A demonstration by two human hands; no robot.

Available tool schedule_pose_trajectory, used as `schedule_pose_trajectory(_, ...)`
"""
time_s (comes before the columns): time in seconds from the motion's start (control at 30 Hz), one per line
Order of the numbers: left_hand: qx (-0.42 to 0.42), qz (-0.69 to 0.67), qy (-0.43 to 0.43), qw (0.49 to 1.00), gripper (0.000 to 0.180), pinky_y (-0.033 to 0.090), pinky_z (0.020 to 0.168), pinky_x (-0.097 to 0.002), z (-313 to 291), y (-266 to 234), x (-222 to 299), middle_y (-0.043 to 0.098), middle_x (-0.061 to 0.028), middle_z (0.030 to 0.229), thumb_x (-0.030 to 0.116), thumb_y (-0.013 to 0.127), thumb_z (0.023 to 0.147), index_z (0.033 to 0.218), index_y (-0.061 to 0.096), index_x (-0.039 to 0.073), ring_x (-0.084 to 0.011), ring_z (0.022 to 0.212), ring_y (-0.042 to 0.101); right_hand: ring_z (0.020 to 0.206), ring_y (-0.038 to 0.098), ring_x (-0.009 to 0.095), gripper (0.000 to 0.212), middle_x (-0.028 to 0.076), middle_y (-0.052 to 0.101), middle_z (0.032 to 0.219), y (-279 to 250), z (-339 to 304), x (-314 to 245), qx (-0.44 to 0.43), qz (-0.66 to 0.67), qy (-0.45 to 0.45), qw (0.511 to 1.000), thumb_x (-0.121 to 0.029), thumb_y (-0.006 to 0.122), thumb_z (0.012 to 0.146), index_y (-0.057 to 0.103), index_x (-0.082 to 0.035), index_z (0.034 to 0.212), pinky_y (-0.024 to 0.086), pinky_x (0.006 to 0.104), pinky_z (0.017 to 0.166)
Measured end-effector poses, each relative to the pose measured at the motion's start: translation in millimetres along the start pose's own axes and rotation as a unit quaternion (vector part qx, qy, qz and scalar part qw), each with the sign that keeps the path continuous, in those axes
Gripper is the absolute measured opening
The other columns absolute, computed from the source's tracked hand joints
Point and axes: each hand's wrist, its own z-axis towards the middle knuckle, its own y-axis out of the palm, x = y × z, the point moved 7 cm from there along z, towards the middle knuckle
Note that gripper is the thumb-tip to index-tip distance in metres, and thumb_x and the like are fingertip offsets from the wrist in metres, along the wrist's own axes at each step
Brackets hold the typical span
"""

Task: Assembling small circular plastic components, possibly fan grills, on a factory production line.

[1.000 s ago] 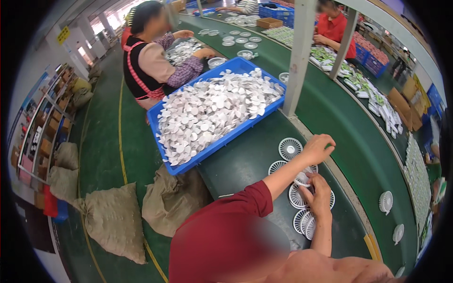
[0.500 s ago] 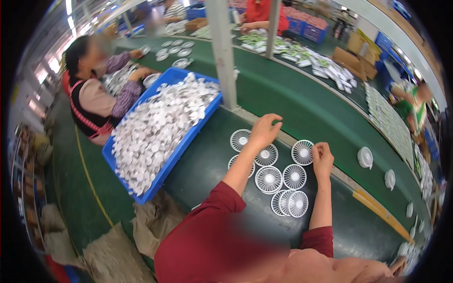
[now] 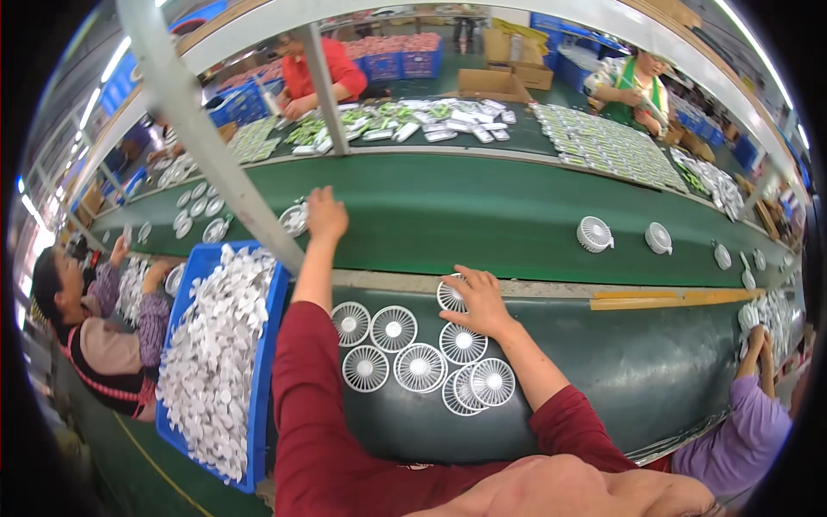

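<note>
My left hand (image 3: 327,215) reaches over the green conveyor belt (image 3: 448,202), its fingers loosely apart. Just left of it, by the slanted post, lies a round white fan part (image 3: 294,220); whether they touch is hard to tell. My right hand (image 3: 481,300) spreads its fingers over the edge of a white round grille (image 3: 449,294) at the top of the dark work surface. More white spoked grilles lie below and left of it: one below the thumb (image 3: 463,343), a larger stack (image 3: 419,368), several single ones (image 3: 365,369), and an overlapping group (image 3: 493,383).
A blue crate (image 3: 269,379) heaped with small white parts stands at my left, beside a grey metal post (image 3: 207,129). Yellow strips (image 3: 655,299) line the belt's near edge. White fan parts (image 3: 594,234) sit along the belt. Co-workers sit left, right and across.
The view has turned to the right. My left hand has gone from above the grilles out over the belt. My right hand's bent fingers have spread over the grille.
</note>
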Motion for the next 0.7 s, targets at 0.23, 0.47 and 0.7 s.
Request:
schedule_pose_trajectory(0.23, -0.100, 0.165, -0.216, 0.957, 0.047, 0.039, 0.098, -0.0629, 18, 30, -82, 0.050, -0.0134, 0.137, 0.028, 0.055, 0.089, 0.134, 0.051, 0.015, -0.0353, 0.131, 0.040, 0.125, 0.044, 0.034, 0.064, 0.016, 0.048, 0.135, 6, -2, 6, 0.013, 0.000, 0.025, 1.000, -0.045, 0.074, 0.074, 0.056, -0.019, 0.130, 0.028, 0.0511, 0.107)
schedule_pose_trajectory(0.47, -0.203, 0.085, -0.172, 0.960, 0.036, 0.042, 0.097, -0.0553, 6, 51, -53, 0.059, -0.0173, 0.125, 0.024, 0.054, 0.087, 0.121, 0.057, 0.012, -0.0418, 0.117, 0.051, 0.128, 0.041, 0.034, 0.063, 0.015, 0.046, 0.138, -2, -8, 13, 0.008, -0.007, 0.055, 0.998, -0.043, 0.074, 0.077, 0.054, -0.019, 0.132, 0.025, 0.0469, 0.109)
schedule_pose_trajectory(0.7, -0.135, -0.044, -0.039, 0.989, 0.047, 0.049, 0.090, -0.0467, 14, 64, -81, 0.067, -0.0214, 0.096, 0.021, 0.072, 0.073, 0.114, 0.053, 0.007, -0.0399, 0.094, 0.064, 0.128, 0.042, 0.034, 0.064, 0.016, 0.046, 0.137, 0, 5, -11, 0.043, 0.025, 0.017, 0.999, -0.043, 0.074, 0.076, 0.055, -0.018, 0.132, 0.026, 0.0464, 0.109)
